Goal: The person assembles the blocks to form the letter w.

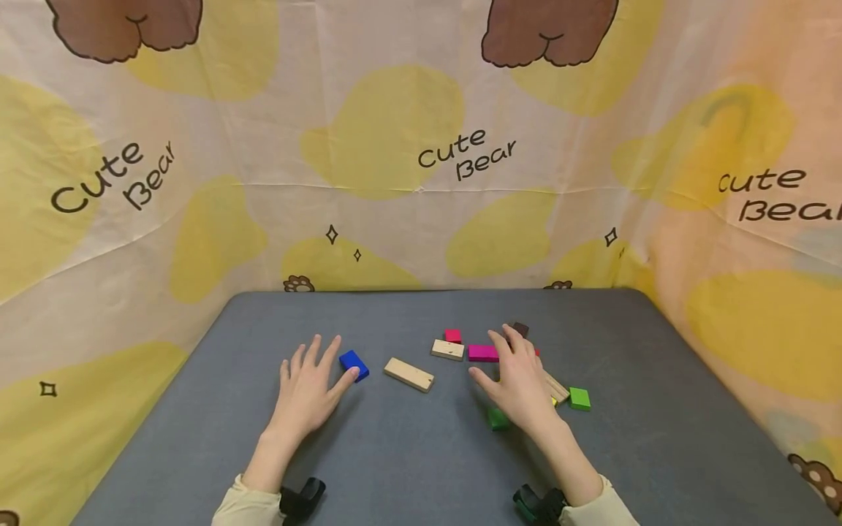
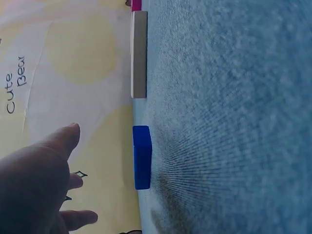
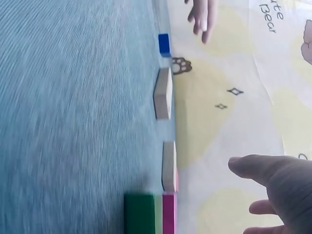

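Observation:
My left hand (image 1: 307, 391) hovers over the table with fingers spread and holds nothing. Its thumb tip overlaps a blue block (image 1: 354, 364) in the head view; the left wrist view shows that block (image 2: 142, 157) apart from the hand. My right hand (image 1: 524, 383), fingers also spread and holding nothing, is above a loose group of blocks. Around it lie a magenta block (image 1: 483, 353), a dark green block (image 1: 498, 418) and a wooden block (image 1: 556, 387). The hand hides part of this group. Between the hands lies a longer plain wooden block (image 1: 408, 374).
A short wooden block (image 1: 447, 350) and a red block (image 1: 452, 335) lie toward the back. A dark brown block (image 1: 520, 329) sits behind the right hand, a bright green block (image 1: 579, 399) to its right. A printed cloth (image 1: 395, 241) hangs behind the grey table (image 1: 421, 467).

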`<act>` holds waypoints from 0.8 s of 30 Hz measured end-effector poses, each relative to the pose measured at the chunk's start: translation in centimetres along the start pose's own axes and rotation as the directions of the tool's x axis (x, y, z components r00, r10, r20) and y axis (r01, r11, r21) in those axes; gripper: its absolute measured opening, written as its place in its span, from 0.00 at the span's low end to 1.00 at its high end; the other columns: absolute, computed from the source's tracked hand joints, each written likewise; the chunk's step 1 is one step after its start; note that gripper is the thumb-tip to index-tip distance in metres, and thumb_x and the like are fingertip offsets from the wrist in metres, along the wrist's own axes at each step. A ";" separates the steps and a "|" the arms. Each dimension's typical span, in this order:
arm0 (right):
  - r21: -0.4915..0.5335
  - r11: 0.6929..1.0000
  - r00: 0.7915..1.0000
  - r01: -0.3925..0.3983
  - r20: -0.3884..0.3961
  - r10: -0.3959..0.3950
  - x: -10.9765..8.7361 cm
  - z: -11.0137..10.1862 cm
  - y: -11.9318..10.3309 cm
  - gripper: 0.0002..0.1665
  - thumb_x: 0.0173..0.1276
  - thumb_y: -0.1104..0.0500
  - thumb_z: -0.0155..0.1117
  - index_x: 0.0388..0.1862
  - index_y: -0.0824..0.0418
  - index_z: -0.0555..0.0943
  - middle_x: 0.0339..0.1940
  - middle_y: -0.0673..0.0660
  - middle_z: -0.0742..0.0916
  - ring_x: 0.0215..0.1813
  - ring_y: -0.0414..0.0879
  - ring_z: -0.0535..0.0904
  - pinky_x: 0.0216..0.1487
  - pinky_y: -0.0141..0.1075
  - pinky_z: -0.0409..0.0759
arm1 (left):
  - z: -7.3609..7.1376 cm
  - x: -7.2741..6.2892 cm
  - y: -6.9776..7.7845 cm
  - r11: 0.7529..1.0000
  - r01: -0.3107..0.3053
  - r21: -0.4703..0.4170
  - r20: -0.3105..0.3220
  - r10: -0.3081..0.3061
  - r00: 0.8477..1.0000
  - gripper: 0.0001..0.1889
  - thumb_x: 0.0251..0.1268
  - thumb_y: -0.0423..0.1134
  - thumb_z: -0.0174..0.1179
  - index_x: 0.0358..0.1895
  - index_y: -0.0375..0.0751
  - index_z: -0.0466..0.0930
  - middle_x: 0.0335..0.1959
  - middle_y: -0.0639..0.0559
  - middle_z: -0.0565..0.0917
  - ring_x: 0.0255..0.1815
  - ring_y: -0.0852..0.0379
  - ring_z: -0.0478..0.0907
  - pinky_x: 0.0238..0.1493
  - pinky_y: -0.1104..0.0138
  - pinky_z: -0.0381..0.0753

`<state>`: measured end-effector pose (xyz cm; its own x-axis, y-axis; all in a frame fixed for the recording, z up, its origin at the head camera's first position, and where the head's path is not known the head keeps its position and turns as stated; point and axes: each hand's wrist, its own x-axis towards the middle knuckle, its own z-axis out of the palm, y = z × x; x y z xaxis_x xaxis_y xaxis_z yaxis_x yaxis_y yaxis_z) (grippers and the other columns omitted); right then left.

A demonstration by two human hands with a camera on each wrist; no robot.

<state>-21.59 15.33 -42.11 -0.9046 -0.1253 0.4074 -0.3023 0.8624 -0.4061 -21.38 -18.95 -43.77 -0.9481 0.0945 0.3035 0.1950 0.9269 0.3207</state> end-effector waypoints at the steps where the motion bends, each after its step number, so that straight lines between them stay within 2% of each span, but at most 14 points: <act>1: 0.008 1.000 1.000 0.009 -0.006 -0.009 0.0 0.2 -0.2 0.43 0.57 0.47 0.77 0.67 0.66 0.73 0.70 0.68 0.69 0.67 0.66 0.64 0.59 0.64 0.66 | 0.1 0.0 0.0 1.000 -0.003 -0.008 0.000 0.003 1.000 0.38 0.71 0.63 0.51 0.75 0.42 0.61 0.73 0.29 0.57 0.71 0.26 0.52 0.63 0.30 0.45; 5: 0.056 0.998 0.999 0.031 -0.014 -0.031 0.2 1.0 -0.8 0.40 0.56 0.49 0.78 0.64 0.65 0.76 0.67 0.66 0.72 0.65 0.63 0.67 0.60 0.60 0.68 | 0.5 0.3 -0.4 0.999 -0.009 -0.053 0.009 0.009 1.000 0.36 0.72 0.59 0.54 0.75 0.41 0.62 0.73 0.30 0.58 0.71 0.28 0.53 0.64 0.33 0.47; 8: 0.118 0.992 0.999 0.034 -0.004 -0.034 0.2 1.5 -1.3 0.37 0.57 0.50 0.77 0.62 0.65 0.77 0.65 0.64 0.74 0.64 0.61 0.68 0.60 0.57 0.71 | 0.6 0.7 -0.7 0.993 -0.006 -0.120 0.026 0.009 1.000 0.35 0.72 0.58 0.54 0.74 0.40 0.63 0.73 0.31 0.59 0.70 0.28 0.54 0.64 0.33 0.49; 13: 0.281 0.960 0.999 -0.008 0.048 -0.006 0.2 2.5 -2.3 0.32 0.58 0.55 0.77 0.60 0.63 0.79 0.60 0.60 0.77 0.62 0.56 0.71 0.59 0.54 0.72 | 0.8 2.4 -1.8 0.961 -0.025 -0.276 0.047 0.039 0.998 0.34 0.74 0.56 0.54 0.72 0.35 0.65 0.71 0.31 0.62 0.70 0.28 0.55 0.64 0.35 0.53; 16: 0.388 0.920 0.995 -0.058 0.098 0.021 0.1 3.1 -3.0 0.27 0.59 0.57 0.76 0.57 0.62 0.80 0.56 0.58 0.80 0.57 0.56 0.75 0.56 0.53 0.74 | 0.9 3.2 -2.6 0.935 -0.015 -0.355 0.059 0.038 0.998 0.32 0.74 0.53 0.55 0.71 0.34 0.66 0.69 0.32 0.66 0.69 0.31 0.59 0.64 0.38 0.56; 20: 0.531 0.831 0.981 -0.166 0.177 0.083 0.0 3.6 -3.9 0.22 0.60 0.59 0.74 0.53 0.62 0.82 0.51 0.59 0.84 0.53 0.57 0.78 0.50 0.52 0.77 | 0.8 3.7 -3.4 0.900 0.069 -0.431 0.098 -0.029 0.995 0.31 0.72 0.52 0.58 0.70 0.37 0.68 0.67 0.36 0.71 0.65 0.36 0.67 0.61 0.41 0.64; 22: 0.571 0.793 0.972 -0.213 0.202 0.116 0.1 3.9 -4.3 0.21 0.60 0.59 0.74 0.52 0.63 0.82 0.50 0.60 0.85 0.52 0.57 0.79 0.50 0.51 0.77 | 0.7 3.8 -3.7 0.879 0.098 -0.467 0.118 -0.048 0.992 0.31 0.71 0.52 0.59 0.70 0.38 0.69 0.66 0.38 0.72 0.64 0.37 0.69 0.59 0.42 0.67; 24: 0.581 0.777 0.966 -0.242 0.218 0.138 0.1 4.3 -4.5 0.21 0.60 0.60 0.74 0.51 0.64 0.83 0.50 0.59 0.85 0.51 0.56 0.79 0.49 0.49 0.78 | 0.7 3.8 -4.0 0.861 0.112 -0.497 0.130 -0.054 0.990 0.30 0.71 0.52 0.60 0.70 0.40 0.69 0.65 0.41 0.74 0.64 0.39 0.70 0.58 0.43 0.69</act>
<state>-21.62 9.29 -43.80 -0.9812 -0.1092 0.1592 -0.1906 0.4156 -0.8894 -25.95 -22.01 -44.49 -0.9818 0.0908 0.1667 0.1864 0.6281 0.7555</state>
